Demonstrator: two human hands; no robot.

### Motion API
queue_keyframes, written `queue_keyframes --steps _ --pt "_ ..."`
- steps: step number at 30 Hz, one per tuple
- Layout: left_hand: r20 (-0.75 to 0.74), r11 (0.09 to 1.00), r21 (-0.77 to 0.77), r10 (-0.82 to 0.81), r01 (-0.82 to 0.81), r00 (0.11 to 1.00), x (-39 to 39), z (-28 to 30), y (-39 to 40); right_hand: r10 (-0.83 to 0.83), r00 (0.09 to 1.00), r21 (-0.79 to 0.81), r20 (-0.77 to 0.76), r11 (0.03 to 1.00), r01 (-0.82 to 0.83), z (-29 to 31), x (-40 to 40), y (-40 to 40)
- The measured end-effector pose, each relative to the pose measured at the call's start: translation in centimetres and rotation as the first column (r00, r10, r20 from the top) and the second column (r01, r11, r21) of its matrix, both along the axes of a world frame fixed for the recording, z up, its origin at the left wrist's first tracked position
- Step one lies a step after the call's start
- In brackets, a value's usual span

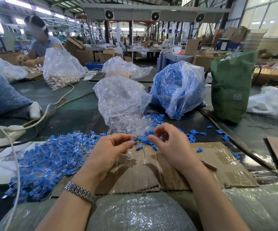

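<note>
My left hand [113,147] pinches a small clear plastic piece with a blue cap [135,139] between thumb and fingertips, above a sheet of cardboard [218,165]. My right hand [166,140] hovers just to its right with fingers curled; whether it holds anything I cannot tell. A pile of assembled blue-and-clear parts [48,162] lies to the left. Loose blue caps [191,133] and clear pieces [128,125] lie just beyond my hands.
A clear bag [118,97] spills clear pieces; a bag of blue caps [173,87] stands to its right, then a green sack [230,87]. White cables [51,104] and a power strip [10,130] lie at left. Another person [38,42] works at far left.
</note>
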State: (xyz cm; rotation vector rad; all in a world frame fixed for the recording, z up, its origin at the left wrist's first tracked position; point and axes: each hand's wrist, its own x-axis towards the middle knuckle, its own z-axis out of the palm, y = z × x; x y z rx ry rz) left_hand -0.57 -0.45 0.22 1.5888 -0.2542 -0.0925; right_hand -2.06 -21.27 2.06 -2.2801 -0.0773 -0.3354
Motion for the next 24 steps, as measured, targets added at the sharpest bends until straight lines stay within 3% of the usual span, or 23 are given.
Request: queue_keyframes --steps 2,4,6,12,14,18,21,24 --pt "0.009 1.0 0.02 0.022 -0.022 1.0 0.3 -0.2 0.1 -0.202 0.973 -0.414 -0.111 0.9 0.14 0.1 -0.4 -1.1" --pt "0.019 0.999 0.047 0.025 -0.026 0.999 0.4 -0.4 0.2 -0.347 0.914 -0.617 -0.21 0.772 0.151 0.0 -1.0 -1.7" --pt "0.013 0.999 0.035 0.032 -0.032 0.999 0.5 -0.4 0.2 -0.39 0.886 -0.686 -0.252 0.718 0.121 -0.3 -1.4 -2.0" --pt "-0.019 0.998 -0.041 0.041 -0.042 0.999 0.2 -0.1 0.3 -0.358 0.894 -0.704 -0.27 0.707 0.071 0.5 -1.5 -1.7" --pt "-0.018 0.997 -0.059 0.052 -0.053 0.998 0.2 -0.1 0.3 -0.333 0.903 -0.667 -0.27 0.741 0.074 0.5 -1.3 -1.7" --pt "-0.033 0.995 -0.081 0.057 -0.06 0.998 0.5 -0.3 0.3 -0.222 0.915 -0.366 -0.336 0.926 0.09 1.3 -1.3 -1.7" --pt "-0.055 0.989 -0.131 0.056 -0.063 0.997 0.5 -0.2 0.4 -0.03 0.9 -0.188 -0.435 0.98 -0.058 2.5 -1.7 -1.1" --pt "-0.067 0.979 -0.194 0.049 -0.062 0.997 0.6 -0.2 0.5 0.225 0.797 0.161 -0.56 0.974 -0.162 3.6 -1.8 -0.3"
